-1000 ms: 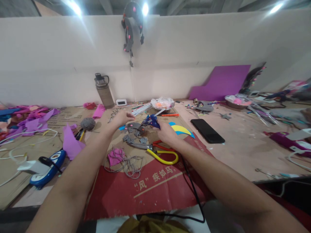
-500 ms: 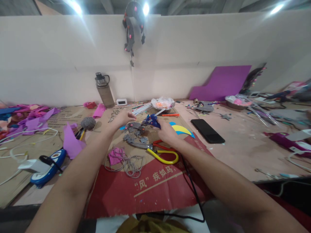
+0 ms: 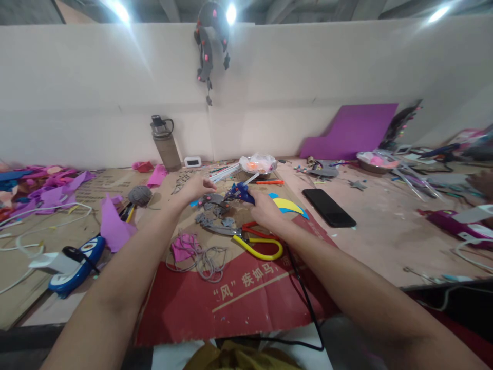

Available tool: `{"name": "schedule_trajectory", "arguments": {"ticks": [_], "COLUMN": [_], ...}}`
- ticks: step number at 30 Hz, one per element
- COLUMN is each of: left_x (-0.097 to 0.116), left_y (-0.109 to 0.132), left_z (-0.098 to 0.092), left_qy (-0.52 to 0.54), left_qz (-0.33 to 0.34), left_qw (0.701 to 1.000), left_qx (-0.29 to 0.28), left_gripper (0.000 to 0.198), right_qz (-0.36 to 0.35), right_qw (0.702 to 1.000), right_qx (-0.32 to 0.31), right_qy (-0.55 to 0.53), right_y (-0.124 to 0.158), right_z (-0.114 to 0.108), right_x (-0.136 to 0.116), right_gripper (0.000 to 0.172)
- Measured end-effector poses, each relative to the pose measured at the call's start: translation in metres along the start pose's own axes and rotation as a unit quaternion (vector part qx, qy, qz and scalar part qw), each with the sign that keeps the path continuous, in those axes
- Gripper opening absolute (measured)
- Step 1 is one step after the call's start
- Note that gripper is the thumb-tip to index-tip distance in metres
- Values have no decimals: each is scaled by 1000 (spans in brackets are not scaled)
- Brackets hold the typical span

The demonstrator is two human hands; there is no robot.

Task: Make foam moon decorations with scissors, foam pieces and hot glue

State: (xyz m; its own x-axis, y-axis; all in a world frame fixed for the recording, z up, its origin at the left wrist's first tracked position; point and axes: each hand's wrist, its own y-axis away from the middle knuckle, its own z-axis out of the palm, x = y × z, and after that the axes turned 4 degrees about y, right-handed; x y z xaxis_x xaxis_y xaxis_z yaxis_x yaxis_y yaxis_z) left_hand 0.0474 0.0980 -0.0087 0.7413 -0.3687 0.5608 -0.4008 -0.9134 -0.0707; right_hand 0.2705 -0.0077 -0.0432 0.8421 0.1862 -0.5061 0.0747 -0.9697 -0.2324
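My right hand (image 3: 265, 209) is closed around a blue hot glue gun (image 3: 243, 192), a pale glue stick (image 3: 253, 178) jutting from its back. The gun's nozzle points left over a grey felt crescent (image 3: 211, 200) with small pink dots. Just above the crescent's left part hovers my left hand (image 3: 194, 190), fingers bent and apart; whether they touch the felt I cannot tell. Small grey felt stars (image 3: 228, 222) lie near the crescent. Below them rest scissors (image 3: 265, 250) with yellow and red handles, their blades pointing left.
Grey yarn (image 3: 211, 264) lies over a pink scrap (image 3: 185, 246) on red-and-brown cardboard (image 3: 185, 313). A black phone (image 3: 328, 207) is at right; a bottle (image 3: 166, 146) stands by the wall. The gun's black cord (image 3: 308, 298) trails over the front edge. Another person's hand (image 3: 481, 184) is far right.
Both my hands and the glue gun stay almost still. At the far right, another person's hand has come further into view.
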Motion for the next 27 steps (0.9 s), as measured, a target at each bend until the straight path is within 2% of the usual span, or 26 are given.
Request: {"name": "schedule_trajectory", "arguments": {"ticks": [7,13,19,27], "left_x": [-2,-3,-4,8], "left_y": [-1,-2,-7,-3], "left_z": [3,7,16,26], "left_qy": [31,49,24,5], "left_qz": [10,-15,-16,2], "left_qw": [999,998,999,999], "left_qx": [-8,-30,-43,-47], "left_gripper": [15,12,14,9], "right_qz": [-6,47,73,103], "right_qw": [1000,995,988,975], "right_qx": [-8,-4,12,3], "right_qy": [-20,-85,-135,-198], "right_y": [-1,-6,-12,-16], "right_z": [-7,-8,-4,-1], "right_x": [0,5,17,24], "right_gripper": [33,36,26,12]}}
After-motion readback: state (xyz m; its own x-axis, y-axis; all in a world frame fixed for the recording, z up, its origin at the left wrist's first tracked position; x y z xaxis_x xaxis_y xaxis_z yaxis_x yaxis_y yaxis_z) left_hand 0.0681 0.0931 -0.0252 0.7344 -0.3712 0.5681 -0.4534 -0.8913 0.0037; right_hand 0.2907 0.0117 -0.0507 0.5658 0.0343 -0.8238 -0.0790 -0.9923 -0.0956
